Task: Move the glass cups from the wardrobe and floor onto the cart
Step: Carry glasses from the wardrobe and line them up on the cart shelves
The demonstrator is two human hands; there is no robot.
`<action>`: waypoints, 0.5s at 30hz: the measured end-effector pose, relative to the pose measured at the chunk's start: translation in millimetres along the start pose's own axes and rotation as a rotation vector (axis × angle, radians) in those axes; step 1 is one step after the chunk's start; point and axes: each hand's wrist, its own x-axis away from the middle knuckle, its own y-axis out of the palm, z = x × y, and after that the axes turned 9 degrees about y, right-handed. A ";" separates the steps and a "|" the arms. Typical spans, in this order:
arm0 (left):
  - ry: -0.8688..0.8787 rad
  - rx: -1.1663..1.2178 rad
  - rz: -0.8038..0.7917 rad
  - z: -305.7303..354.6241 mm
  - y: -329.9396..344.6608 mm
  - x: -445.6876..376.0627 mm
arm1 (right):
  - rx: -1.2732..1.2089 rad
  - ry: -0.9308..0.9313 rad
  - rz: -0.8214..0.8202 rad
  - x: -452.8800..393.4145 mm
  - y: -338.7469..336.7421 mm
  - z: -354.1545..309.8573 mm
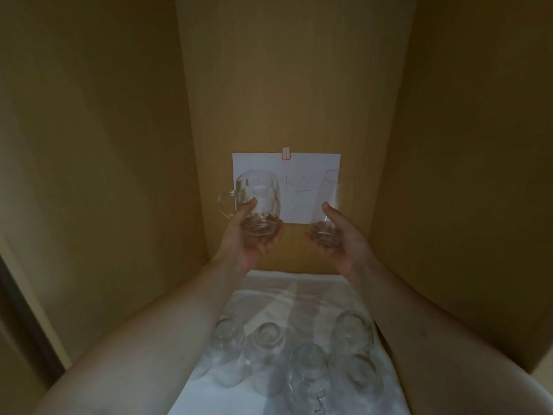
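Nearest to me, a white cloth (299, 298) lines the wardrobe floor between my forearms, and a cluster of glass cups (294, 357) stands on it; I count about five, though the dim light and overlapping glass make the number uncertain. Beyond them my two hands are raised side by side, well above the cloth. My left hand (251, 235) has its grip closed around the base of a handled glass mug (254, 202), thumb on the near wall, the handle sticking out to the left. My right hand (341, 235) grasps a taller, slimmer glass (327, 211) near its bottom, and it leans slightly left at the base. Behind both, a white paper sheet (299, 166) with faint writing is taped to the wardrobe's back panel (293, 70).
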 end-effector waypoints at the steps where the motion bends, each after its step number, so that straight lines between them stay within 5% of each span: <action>1: 0.003 -0.036 -0.001 1.1 1.8 0.2 | 0.057 -0.012 0.022 1.8 1.0 -0.8; 15: -0.072 -0.058 -0.241 25.6 0.7 29.9 | 0.352 -0.195 0.202 57.7 23.3 23.1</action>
